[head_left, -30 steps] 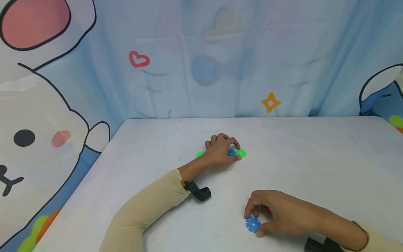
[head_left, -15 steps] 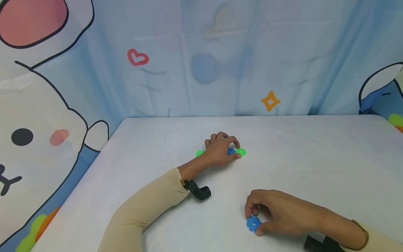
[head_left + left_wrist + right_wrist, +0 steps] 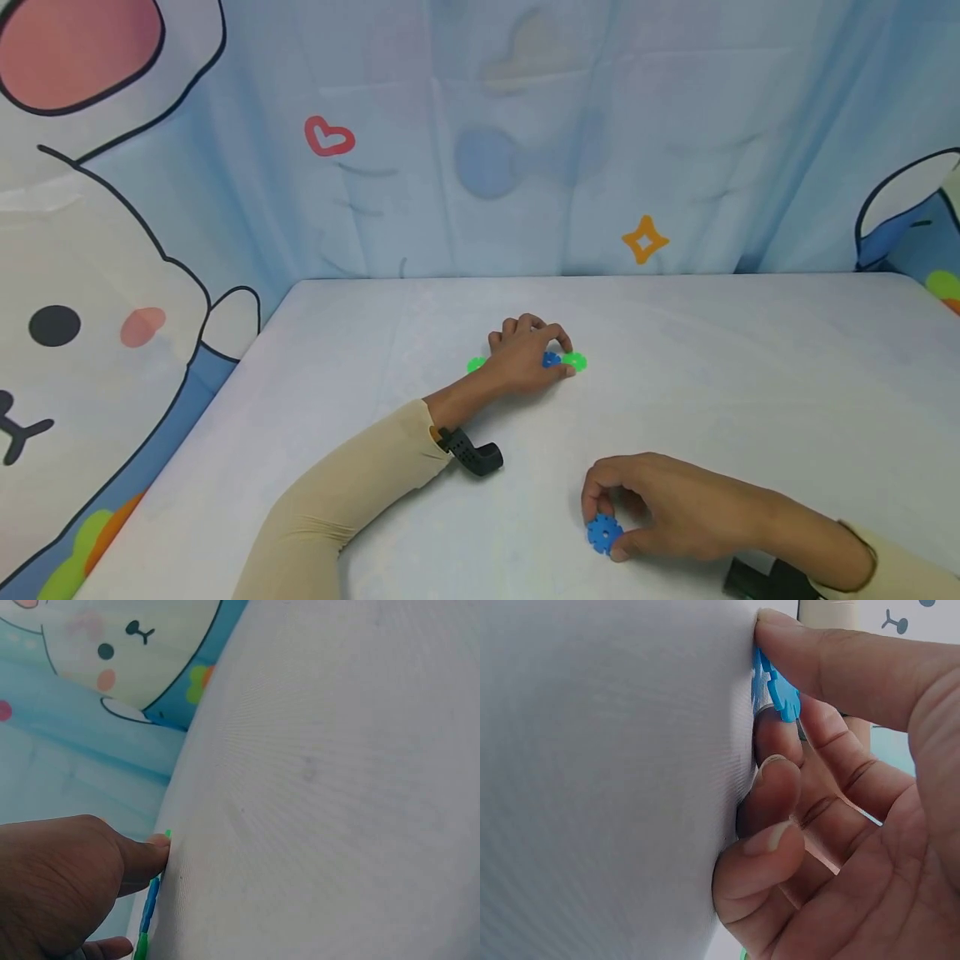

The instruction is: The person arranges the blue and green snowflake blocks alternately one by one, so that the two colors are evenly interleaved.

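At the far middle of the table, my left hand (image 3: 522, 360) pinches a green notched disc (image 3: 575, 362) between thumb and index finger. Beside it, a blue notched disc (image 3: 551, 360) touches the green one and lies partly under the hand. Another green disc (image 3: 476, 364) peeks out left of the wrist; whatever lies between is covered. Nearer the front, my right hand (image 3: 675, 508) holds a blue snowflake disc (image 3: 604, 533) by its edges, thumb against index finger. The right wrist view shows this blue disc (image 3: 784, 697) tilted up from the tabletop under the thumb.
A white cloth covers the table (image 3: 750, 375). Behind it hangs a blue printed curtain (image 3: 525, 150), with a large cartoon animal (image 3: 97, 275) at the left. Each forearm carries a black wrist mount, the left one (image 3: 472, 454) close above the cloth.
The right fingers shift slightly and the blue snowflake disc in them tilts a little. My left hand stays where it was on the green disc.
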`<state>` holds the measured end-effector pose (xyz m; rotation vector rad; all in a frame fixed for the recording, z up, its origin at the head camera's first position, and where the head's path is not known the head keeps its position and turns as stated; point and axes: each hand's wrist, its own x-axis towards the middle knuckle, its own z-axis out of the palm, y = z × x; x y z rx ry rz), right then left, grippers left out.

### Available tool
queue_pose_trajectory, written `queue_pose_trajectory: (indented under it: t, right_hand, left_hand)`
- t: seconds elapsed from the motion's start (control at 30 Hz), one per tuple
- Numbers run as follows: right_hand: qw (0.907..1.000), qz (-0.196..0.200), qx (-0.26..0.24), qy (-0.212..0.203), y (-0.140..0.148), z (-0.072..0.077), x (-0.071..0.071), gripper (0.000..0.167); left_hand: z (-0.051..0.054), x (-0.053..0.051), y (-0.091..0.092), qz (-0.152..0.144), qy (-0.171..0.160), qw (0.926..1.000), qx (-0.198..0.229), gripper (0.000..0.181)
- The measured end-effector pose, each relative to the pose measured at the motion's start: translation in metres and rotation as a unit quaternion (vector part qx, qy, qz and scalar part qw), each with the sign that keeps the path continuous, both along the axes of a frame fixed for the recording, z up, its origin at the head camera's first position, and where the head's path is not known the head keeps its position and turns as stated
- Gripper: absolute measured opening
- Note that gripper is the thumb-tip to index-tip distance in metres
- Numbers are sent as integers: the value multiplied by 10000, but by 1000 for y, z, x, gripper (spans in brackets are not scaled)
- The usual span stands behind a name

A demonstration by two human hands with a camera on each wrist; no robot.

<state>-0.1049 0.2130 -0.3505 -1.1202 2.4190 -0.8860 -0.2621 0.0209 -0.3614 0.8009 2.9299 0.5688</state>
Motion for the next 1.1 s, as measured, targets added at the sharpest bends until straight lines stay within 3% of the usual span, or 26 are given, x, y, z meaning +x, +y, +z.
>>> queue_pose_trajectory:
  t: [0.33, 0.8, 1.1]
  right_hand:
    - [9997, 239, 49, 48, 2, 2, -2, 22]
    - [9992, 263, 280, -125, 1, 5, -2, 26]
    - [9987, 468, 42, -195, -1, 3, -3, 29]
  left_hand:
    - [-2, 1, -1, -23, -20, 10000, 64, 28]
    - [-1, 2, -1, -5, -19, 10000, 64, 27]
    - [-1, 1, -2, -44, -43, 9999, 86, 28]
